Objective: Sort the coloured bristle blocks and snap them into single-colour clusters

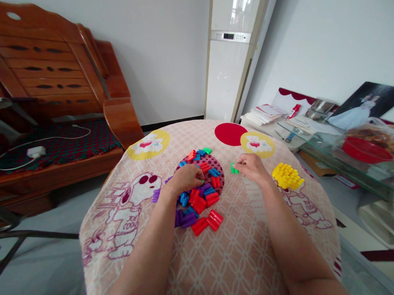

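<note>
My left hand [188,178] is over the pile of toy building blocks, its fingers pinched together. A bit of a green block [202,181] shows at its fingertips; the rest is hidden. To the right of the pile, my right hand [252,167] grips another green block [233,168] between thumb and fingers, close to the tabletop. Mixed in the pile are red blocks [197,202], blue blocks [184,198] and purple blocks [188,220], all ribbed plastic. At its far edge lies one more green block [207,150]. Yellow blocks [287,176] sit grouped together beyond my right forearm.
A patterned cloth [229,251] covers the round table. At the right stands a glass-topped table [376,173] with papers, a red bowl [367,149] and a framed picture. A wooden bench [48,76] is at the left, and a tall white cabinet-like appliance [229,75] stands behind.
</note>
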A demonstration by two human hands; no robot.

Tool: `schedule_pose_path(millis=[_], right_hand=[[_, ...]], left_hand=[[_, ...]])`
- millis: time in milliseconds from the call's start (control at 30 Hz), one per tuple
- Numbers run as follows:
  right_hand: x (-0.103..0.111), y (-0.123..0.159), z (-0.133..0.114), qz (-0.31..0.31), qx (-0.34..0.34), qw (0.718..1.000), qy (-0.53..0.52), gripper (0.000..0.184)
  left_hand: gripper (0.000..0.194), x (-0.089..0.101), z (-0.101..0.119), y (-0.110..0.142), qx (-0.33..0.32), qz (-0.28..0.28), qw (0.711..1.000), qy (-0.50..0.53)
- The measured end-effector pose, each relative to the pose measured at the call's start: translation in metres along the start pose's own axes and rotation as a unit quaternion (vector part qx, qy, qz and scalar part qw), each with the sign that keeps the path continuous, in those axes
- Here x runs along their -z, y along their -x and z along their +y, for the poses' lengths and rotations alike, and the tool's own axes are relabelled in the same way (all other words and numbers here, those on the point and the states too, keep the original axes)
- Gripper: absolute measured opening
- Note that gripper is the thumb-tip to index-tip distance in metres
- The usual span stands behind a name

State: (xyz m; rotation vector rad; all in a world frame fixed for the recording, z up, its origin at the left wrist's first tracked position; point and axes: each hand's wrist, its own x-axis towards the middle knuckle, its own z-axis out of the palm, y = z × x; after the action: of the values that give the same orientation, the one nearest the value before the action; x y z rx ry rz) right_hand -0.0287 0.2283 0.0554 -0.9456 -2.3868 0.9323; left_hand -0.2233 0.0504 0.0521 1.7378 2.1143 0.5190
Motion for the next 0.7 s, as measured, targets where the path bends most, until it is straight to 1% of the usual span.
schedule_pose_path(millis=[67, 133, 167, 233, 300, 367, 467, 567, 700], right_hand=[[0.013, -0.003, 0.010, 0.064, -0.037, 0.994, -0.084, 0.017], [0.024, -0.005, 0.021, 0.132, -0.044, 0.982, -0.130, 0.023], [0.028, -0.006, 0.025, 0.162, -0.031, 0.977, -0.134, 0.026], [0.033, -0.009, 0.032, 0.206, 0.016, 0.973, -0.105, 0.026], [0.031, -0.013, 0.033, 0.217, 0.063, 0.973, -0.044, 0.024], [0.025, -0.019, 0.029, 0.203, 0.091, 0.975, 0.026, 0.021], [0.014, -0.034, 0.020, 0.151, 0.110, 0.974, 0.132, 0.020], [0.009, -0.049, 0.014, 0.084, 0.102, 0.965, 0.227, 0.020], [0.013, -0.060, 0.010, -0.002, 0.075, 0.949, 0.307, 0.023]], left_hand=[[0.025, 0.001, 0.001, 0.001, 0.001, -0.001, 1.000, -0.008], [0.029, 0.001, 0.001, 0.001, 0.003, -0.003, 1.000, -0.011], [0.030, 0.000, 0.001, 0.000, 0.003, -0.004, 1.000, -0.011], [0.030, -0.001, -0.001, 0.000, 0.003, -0.004, 1.000, -0.011], [0.029, -0.002, -0.004, -0.002, 0.005, -0.004, 1.000, -0.009], [0.028, -0.004, -0.007, -0.003, 0.006, -0.004, 1.000, 0.000], [0.025, -0.003, -0.010, -0.002, 0.002, 0.000, 1.000, 0.024], [0.025, 0.000, -0.011, 0.000, 0.000, 0.023, 0.998, 0.051], [0.027, 0.005, -0.011, 0.003, 0.000, 0.054, 0.996, 0.069]])
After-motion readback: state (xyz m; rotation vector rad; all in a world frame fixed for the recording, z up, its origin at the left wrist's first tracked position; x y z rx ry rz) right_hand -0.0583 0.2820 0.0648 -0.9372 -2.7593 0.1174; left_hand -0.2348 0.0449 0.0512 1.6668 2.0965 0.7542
